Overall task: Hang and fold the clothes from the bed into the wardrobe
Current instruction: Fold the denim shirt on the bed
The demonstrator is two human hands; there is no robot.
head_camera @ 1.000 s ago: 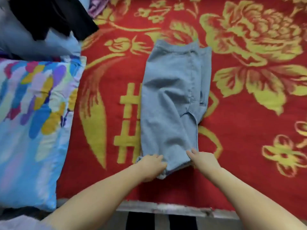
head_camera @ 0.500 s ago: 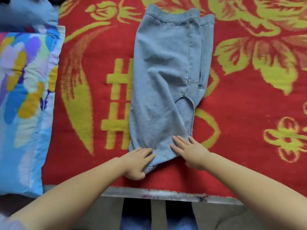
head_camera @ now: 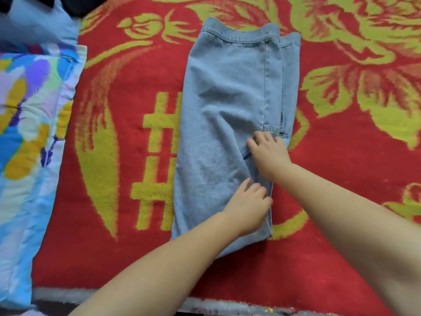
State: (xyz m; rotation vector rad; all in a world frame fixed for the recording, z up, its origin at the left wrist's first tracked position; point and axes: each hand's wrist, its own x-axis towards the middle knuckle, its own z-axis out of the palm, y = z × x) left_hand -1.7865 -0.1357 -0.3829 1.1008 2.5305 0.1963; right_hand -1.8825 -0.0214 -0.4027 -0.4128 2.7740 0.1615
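Pressing folded jeans [head_camera: 223, 124] w/ left hand [head_camera: 247, 207] & right hand [head_camera: 270, 153] on blanket [head_camera: 341, 169].

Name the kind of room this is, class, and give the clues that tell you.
Most likely a bedroom: a bed covered by a red floral blanket, a colourful pillow at its left, and light blue jeans laid flat on it for folding.

Your left hand [head_camera: 248, 207] and its forearm are covering the near corner of the folded jeans [head_camera: 225, 124], and your right hand [head_camera: 268, 153] is hiding the notch in their right edge. The pillow [head_camera: 29, 137] is running off the left edge; the dark clothes [head_camera: 77, 5] up top are getting cropped and blurred.
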